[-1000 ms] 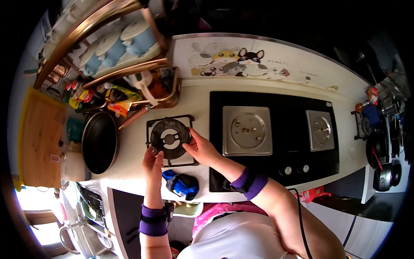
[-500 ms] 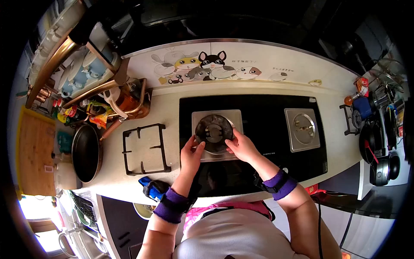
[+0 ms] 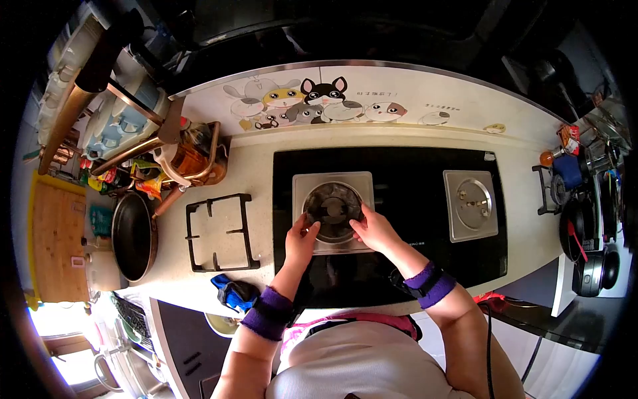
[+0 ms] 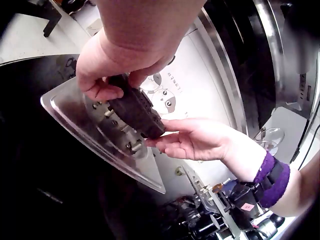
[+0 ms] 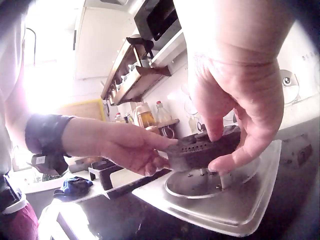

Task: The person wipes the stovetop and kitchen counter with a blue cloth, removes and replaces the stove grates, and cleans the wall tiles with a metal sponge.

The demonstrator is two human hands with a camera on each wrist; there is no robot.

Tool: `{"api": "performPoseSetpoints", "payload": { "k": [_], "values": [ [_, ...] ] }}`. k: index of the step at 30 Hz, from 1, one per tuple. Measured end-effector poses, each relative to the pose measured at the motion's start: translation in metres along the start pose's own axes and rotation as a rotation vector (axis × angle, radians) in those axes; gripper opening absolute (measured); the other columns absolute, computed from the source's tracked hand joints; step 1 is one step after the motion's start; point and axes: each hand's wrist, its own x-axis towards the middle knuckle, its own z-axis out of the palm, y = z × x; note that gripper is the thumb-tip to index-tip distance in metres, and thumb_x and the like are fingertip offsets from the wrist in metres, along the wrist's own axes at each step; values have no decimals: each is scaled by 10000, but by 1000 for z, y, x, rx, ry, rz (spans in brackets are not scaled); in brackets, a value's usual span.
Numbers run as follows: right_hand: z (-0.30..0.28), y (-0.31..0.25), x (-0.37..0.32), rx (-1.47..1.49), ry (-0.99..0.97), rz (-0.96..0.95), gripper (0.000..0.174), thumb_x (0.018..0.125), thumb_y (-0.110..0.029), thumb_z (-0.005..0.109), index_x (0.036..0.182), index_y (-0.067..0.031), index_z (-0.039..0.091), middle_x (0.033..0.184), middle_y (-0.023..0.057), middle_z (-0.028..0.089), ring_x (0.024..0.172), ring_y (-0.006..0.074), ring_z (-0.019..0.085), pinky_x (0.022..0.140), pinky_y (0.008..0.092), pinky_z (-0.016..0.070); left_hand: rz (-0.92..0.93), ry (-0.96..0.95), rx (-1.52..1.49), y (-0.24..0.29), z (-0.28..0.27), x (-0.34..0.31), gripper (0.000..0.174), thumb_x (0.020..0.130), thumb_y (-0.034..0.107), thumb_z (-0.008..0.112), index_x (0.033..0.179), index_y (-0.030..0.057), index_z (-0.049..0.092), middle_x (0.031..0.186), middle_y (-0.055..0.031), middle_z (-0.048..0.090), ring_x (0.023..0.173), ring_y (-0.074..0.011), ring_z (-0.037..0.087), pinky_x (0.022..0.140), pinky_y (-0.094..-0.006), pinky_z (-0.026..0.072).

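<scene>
Both hands hold a dark round gas burner head [image 3: 333, 210] by its rim, just above the left burner's square metal tray [image 3: 367, 245]. My left hand [image 3: 301, 241] pinches its left side and my right hand [image 3: 376, 231] its right side, thumbs on top. In the right wrist view, the burner head [image 5: 200, 150] shows a row of small holes along its edge, close over the tray [image 5: 245, 220]. From the left wrist, brass-coloured fittings [image 4: 131, 144] show on the tray beneath it.
The black pan support [image 3: 250, 229] lies on the counter left of the black glass hob [image 3: 412, 199], near a blue and black cloth item [image 3: 234, 292]. A frying pan [image 3: 133, 236] and bottle rack stand farther left. The second burner tray [image 3: 470, 229] is at the right.
The burner head has moved right, from over the pan support on the counter to over the left burner tray, and then slightly lower. Both hands still hold it.
</scene>
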Motion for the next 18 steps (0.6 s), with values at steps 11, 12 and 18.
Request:
{"api": "performPoseSetpoints", "payload": {
  "k": [11,12,18],
  "values": [
    [-1,-8,-1,-77,-17,39,690,959,-298,586,1427,135,320,839,200,713,728,273,721,691,388,570,-74,-24,-20,-8,0,5,531,961,216,659,1414,-6,494,903,12,623,714,-54,511,624,-222,441],
    [0,-7,-1,-57,-10,42,692,959,-297,585,1427,136,317,832,196,713,728,271,721,694,386,570,-79,-32,-6,-7,-1,5,522,963,217,656,1409,-5,501,895,15,619,713,-54,510,625,-221,439],
    [12,9,4,-7,2,57,683,960,-276,581,1430,138,308,815,183,716,720,257,723,701,374,573,73,-20,69,-14,0,12,500,964,233,650,1386,-4,526,853,23,607,707,-68,509,631,-234,442]
  ]
}}
